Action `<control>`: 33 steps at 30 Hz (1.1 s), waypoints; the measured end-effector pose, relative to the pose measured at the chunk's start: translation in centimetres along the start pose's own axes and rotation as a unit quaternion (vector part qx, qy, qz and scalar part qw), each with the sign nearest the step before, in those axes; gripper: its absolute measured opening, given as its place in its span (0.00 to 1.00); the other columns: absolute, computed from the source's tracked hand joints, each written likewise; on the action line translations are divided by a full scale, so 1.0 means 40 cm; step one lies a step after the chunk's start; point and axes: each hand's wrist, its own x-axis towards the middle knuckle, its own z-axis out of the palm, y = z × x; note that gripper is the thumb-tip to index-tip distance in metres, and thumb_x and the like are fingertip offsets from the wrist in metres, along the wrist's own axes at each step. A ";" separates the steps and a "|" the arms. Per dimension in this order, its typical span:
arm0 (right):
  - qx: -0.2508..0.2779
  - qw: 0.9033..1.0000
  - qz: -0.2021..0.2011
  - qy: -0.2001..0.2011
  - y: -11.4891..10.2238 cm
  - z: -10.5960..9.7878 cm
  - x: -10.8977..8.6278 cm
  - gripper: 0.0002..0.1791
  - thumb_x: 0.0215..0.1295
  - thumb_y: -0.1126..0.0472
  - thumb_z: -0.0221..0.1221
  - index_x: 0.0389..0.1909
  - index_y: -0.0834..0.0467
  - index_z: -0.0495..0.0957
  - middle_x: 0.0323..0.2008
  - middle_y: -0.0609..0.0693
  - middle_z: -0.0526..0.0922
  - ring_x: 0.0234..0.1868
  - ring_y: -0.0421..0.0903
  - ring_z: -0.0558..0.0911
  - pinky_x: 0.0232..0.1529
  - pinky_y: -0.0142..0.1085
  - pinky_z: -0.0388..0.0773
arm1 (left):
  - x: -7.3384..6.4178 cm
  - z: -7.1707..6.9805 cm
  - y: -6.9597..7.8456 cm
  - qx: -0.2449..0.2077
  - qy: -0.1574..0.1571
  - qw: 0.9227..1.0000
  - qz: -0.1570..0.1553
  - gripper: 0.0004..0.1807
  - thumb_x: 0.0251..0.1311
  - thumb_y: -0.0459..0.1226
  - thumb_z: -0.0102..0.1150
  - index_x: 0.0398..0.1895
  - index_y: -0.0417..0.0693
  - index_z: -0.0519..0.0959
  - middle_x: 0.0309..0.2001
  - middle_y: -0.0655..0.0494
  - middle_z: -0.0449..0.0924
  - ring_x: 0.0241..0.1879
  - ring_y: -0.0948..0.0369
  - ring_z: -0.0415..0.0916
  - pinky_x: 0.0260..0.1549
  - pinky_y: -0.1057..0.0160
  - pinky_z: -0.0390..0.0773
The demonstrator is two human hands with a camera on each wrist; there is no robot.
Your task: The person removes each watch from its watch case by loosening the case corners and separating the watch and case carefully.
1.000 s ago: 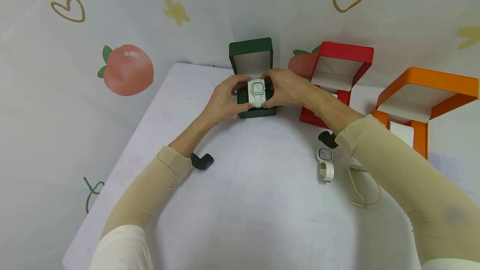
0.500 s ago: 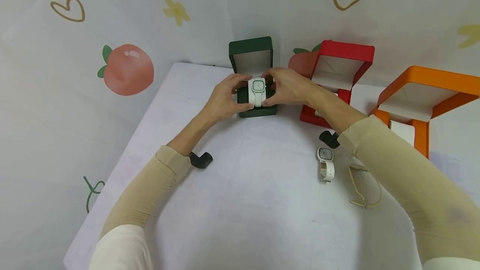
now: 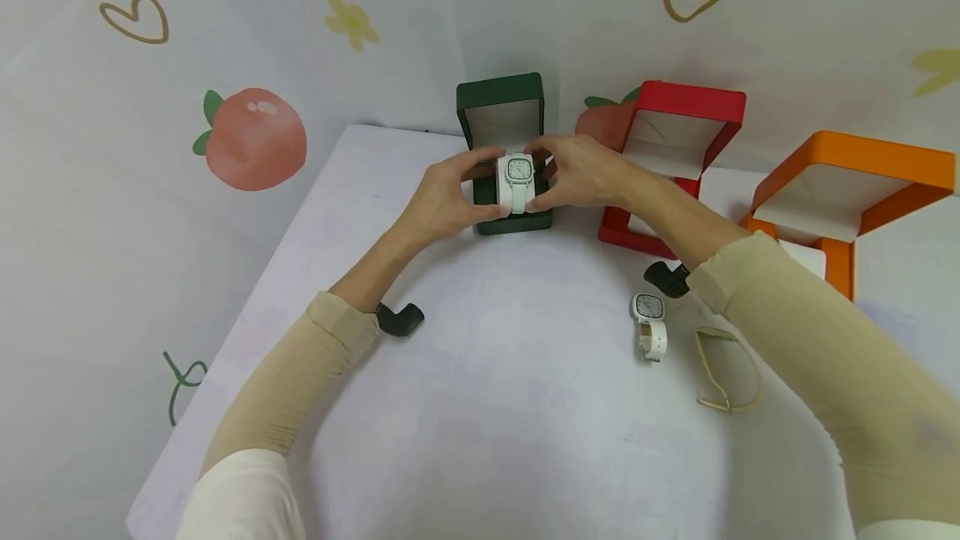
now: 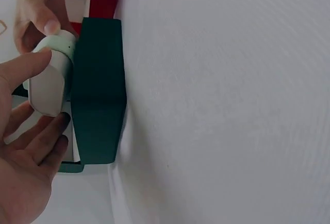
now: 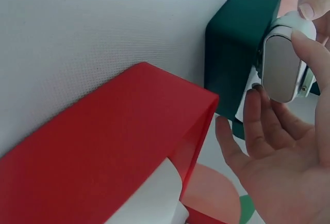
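A pale mint wristwatch (image 3: 519, 169) with a square white face is wrapped round a white watch cushion (image 4: 46, 92). My left hand (image 3: 447, 194) grips one end of the cushion, thumb near its front edge. From the other side my right hand (image 3: 588, 172) holds the opposite end (image 5: 281, 69). Both hands keep it over the open green watch box (image 3: 500, 92), whose lid stands up behind. In each wrist view the cushion's flat end shows between thumb and fingers. The fingers hide much of the box's lower half.
An open red box (image 3: 693, 98) stands right of the green one, partly behind my right forearm. Farther right is an open orange box (image 3: 885, 161) with a white cushion. A white watch (image 3: 649, 325) and a beige looped band (image 3: 723, 394) lie on the table.
The cushion with the watch has shifted slightly right and toward the lid, both hands still gripping it. My right forearm has moved a little right. The boxes stay in place.
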 end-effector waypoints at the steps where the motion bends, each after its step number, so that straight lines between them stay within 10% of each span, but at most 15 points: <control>1: 0.001 1.000 0.001 0.001 0.000 -0.001 -0.003 0.42 0.53 0.52 0.73 0.67 0.62 0.67 0.54 0.57 0.79 0.53 0.53 0.79 0.53 0.45 0.77 | 0.000 0.000 0.003 -0.006 -0.001 1.000 0.003 0.40 0.49 0.35 0.78 0.68 0.48 0.71 0.64 0.58 0.74 0.58 0.61 0.77 0.60 0.60 0.73; 18: 0.043 0.998 -0.017 0.034 -0.003 -0.034 -0.082 0.43 0.54 0.51 0.74 0.69 0.58 0.67 0.55 0.53 0.79 0.54 0.51 0.78 0.55 0.45 0.78 | -0.008 0.007 0.047 -0.079 0.000 0.997 0.011 0.40 0.49 0.34 0.77 0.68 0.48 0.71 0.63 0.55 0.74 0.53 0.59 0.80 0.54 0.61 0.78; 33: 0.094 0.992 -0.042 0.076 -0.009 -0.022 -0.147 0.43 0.53 0.52 0.75 0.69 0.56 0.67 0.57 0.50 0.76 0.54 0.49 0.79 0.55 0.46 0.79 | -0.037 0.020 0.100 -0.133 0.014 0.987 0.085 0.41 0.47 0.24 0.74 0.67 0.33 0.68 0.63 0.42 0.71 0.53 0.50 0.78 0.55 0.55 0.78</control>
